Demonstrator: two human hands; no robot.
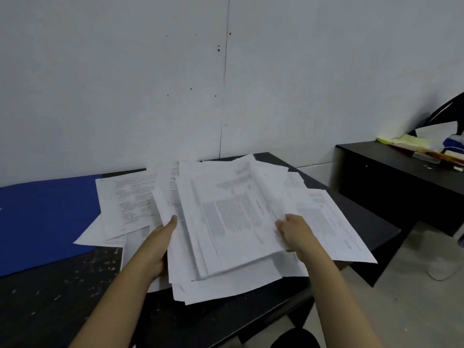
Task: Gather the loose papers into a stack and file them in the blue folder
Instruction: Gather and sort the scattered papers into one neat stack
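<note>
**Both hands on the paper pile, folder lying beside it**

A rough stack (226,222) of printed sheets sits in the middle of the dark surface (62,305), its edges fanned and uneven. The left hand (158,249) grips the stack's left edge, thumb on top of the sheets and fingers hidden beneath them. The right hand (296,232) holds the right side, thumb pressing on the top page and the other fingers curled under the edge. The top part of the stack looks slightly lifted and is blurred.

More loose papers (125,204) lie spread to the left of the stack, and one of them overlaps the corner of the blue folder (45,217). The folder lies flat at the left of the surface, against the wall (125,84); whether it is open or closed cannot be told, and no sheets show inside it. Another sheet (334,222) lies to the right, partly under the right hand and reaching the surface's right edge.

To the far right stands a separate black desk (401,172) carrying a small heap of yellow and mixed items (411,144), well apart from the stack.
</note>
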